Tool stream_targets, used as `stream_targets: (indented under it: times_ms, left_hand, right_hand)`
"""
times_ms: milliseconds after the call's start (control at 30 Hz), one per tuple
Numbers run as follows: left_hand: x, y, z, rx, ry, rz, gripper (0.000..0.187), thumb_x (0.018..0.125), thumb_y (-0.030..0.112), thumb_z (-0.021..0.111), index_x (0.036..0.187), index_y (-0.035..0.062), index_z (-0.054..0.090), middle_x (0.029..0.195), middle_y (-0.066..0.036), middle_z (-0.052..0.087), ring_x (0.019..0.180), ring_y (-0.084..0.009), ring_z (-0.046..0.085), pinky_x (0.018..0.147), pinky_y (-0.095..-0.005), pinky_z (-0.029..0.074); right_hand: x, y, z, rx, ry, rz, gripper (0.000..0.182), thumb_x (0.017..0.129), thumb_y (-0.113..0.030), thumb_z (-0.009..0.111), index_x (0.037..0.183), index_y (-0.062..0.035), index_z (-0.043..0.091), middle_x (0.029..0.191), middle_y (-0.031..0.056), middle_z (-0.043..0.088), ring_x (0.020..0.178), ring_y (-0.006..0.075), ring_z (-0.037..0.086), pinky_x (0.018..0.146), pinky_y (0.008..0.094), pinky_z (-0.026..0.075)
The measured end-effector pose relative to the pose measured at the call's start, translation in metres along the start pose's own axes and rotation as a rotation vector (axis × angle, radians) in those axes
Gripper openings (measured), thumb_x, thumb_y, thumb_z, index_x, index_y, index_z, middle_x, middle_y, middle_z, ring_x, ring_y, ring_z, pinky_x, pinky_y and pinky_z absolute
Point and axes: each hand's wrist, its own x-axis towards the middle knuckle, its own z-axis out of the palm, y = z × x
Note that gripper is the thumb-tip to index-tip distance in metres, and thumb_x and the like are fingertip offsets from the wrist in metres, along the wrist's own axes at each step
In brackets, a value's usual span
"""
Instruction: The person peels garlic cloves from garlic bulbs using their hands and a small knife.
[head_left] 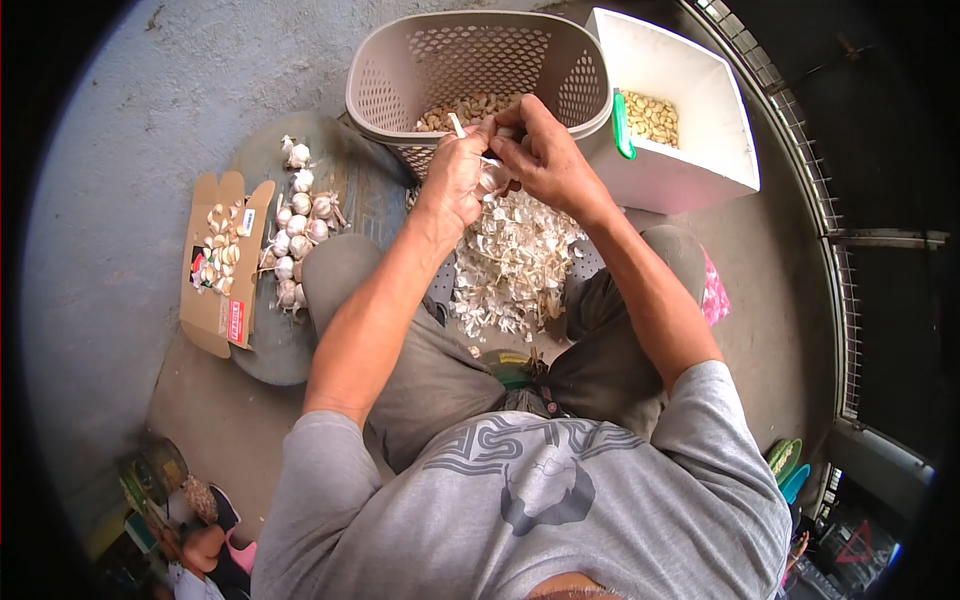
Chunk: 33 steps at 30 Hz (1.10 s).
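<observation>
My left hand [457, 178] is closed around a garlic bulb [492, 178], whose pale stem sticks up above the fingers. Bent over the same bulb from the right, my right hand [545, 160] has its fingers pinched together; whatever lies between its fingertips is hidden. Both hands are over the near rim of a brown perforated basket [385, 75] with garlic cloves [470, 110] at its bottom. Beneath the hands, a heap of papery garlic skins [515, 260] covers the floor between my legs.
At the left, whole garlic bulbs [300, 225] lie on a round grey surface [270, 360] beside an open cardboard box [208, 325] holding loose cloves. A white box [700, 165] with peeled cloves and a green-handled tool [623, 125] stands right. Another person [200, 550] is at lower left.
</observation>
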Motion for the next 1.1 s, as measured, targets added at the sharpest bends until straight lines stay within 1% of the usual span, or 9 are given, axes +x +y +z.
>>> stream_targets:
  times_ms: [167,267,300,400,433,567,767,867,1100]
  left_hand:
    - [0.001,0.001,0.004,0.029,0.045,0.017,0.03,0.107,0.031,0.056,0.116,0.0033,0.064,0.095,-0.005,0.067,0.075,-0.0138,0.067,0.054,-0.0276,0.057]
    - [0.008,0.0,0.002,-0.009,-0.03,0.027,0.032,0.106,0.034,0.057,0.113,0.0031,0.064,0.095,-0.005,0.067,0.076,-0.0142,0.067,0.058,-0.0287,0.059]
    - [0.007,0.001,0.004,-0.024,-0.056,0.03,0.033,0.106,0.035,0.058,0.112,0.0031,0.064,0.094,-0.005,0.067,0.076,-0.0142,0.067,0.059,-0.0289,0.059]
    - [0.004,0.003,0.012,0.083,0.0,0.083,0.033,0.105,0.036,0.058,0.111,0.0033,0.064,0.092,-0.005,0.067,0.074,-0.0144,0.067,0.061,-0.0299,0.059]
    - [0.008,0.003,0.006,0.133,-0.086,0.129,0.034,0.106,0.036,0.058,0.11,0.0024,0.064,0.091,-0.006,0.067,0.073,-0.0146,0.067,0.061,-0.0304,0.06]
    - [0.009,0.0,0.007,0.225,-0.038,0.228,0.035,0.107,0.034,0.056,0.109,0.0004,0.063,0.092,-0.007,0.069,0.075,-0.0144,0.068,0.059,-0.0314,0.061]
    - [0.006,0.005,0.01,0.256,-0.005,0.279,0.035,0.107,0.035,0.056,0.106,0.0005,0.064,0.092,-0.007,0.069,0.073,-0.0125,0.067,0.058,-0.0285,0.058]
    - [0.0,0.007,0.02,0.567,0.064,0.363,0.036,0.107,0.036,0.056,0.103,0.0008,0.064,0.09,-0.005,0.068,0.072,-0.0097,0.064,0.058,-0.0261,0.055]
    - [0.006,-0.002,0.018,0.699,0.155,0.582,0.018,0.104,0.017,0.062,0.1,-0.0008,0.064,0.088,-0.004,0.068,0.079,-0.0075,0.061,0.069,-0.0229,0.051]
  right_hand:
    - [-0.002,-0.01,-0.002,-0.058,0.018,-0.038,0.019,0.096,-0.009,0.067,0.106,0.0024,0.055,0.093,0.0111,0.067,0.083,0.0155,0.064,0.073,0.0331,0.054]
    - [0.002,-0.022,-0.012,0.17,-0.003,0.145,0.016,0.099,-0.011,0.067,0.106,0.0009,0.059,0.092,0.0081,0.069,0.082,0.0124,0.064,0.07,0.0299,0.053]
    - [0.005,-0.014,-0.014,0.163,0.012,0.076,0.015,0.101,-0.014,0.066,0.106,-0.0004,0.062,0.089,0.0046,0.07,0.071,0.008,0.061,0.059,0.0253,0.049]
    - [0.008,-0.003,-0.019,0.158,0.103,0.134,0.018,0.102,-0.018,0.065,0.104,-0.0008,0.062,0.083,0.0034,0.069,0.059,0.0057,0.055,0.046,0.0231,0.042]
    - [0.007,-0.004,-0.017,0.204,0.146,0.193,0.021,0.104,-0.023,0.064,0.1,-0.0023,0.061,0.075,0.0007,0.065,0.05,0.0038,0.047,0.04,0.0236,0.034]
    - [0.007,-0.006,-0.015,0.402,0.1,0.3,0.025,0.105,-0.027,0.062,0.093,-0.0056,0.058,0.066,-0.0034,0.053,0.048,0.0023,0.04,0.039,0.0233,0.028]
    - [0.009,-0.001,-0.011,0.518,0.082,0.323,0.028,0.106,-0.032,0.058,0.094,-0.0069,0.058,0.067,-0.0029,0.054,0.05,0.0026,0.043,0.039,0.0216,0.03]
    - [0.01,-0.002,-0.009,0.604,0.134,0.406,0.028,0.107,-0.033,0.057,0.095,-0.0074,0.059,0.069,-0.0021,0.054,0.052,0.0028,0.045,0.038,0.0204,0.031]
    - [0.01,-0.007,-0.013,0.661,0.095,0.491,0.03,0.106,-0.037,0.057,0.099,-0.0087,0.059,0.071,-0.0023,0.053,0.051,0.0032,0.04,0.039,0.0201,0.031]
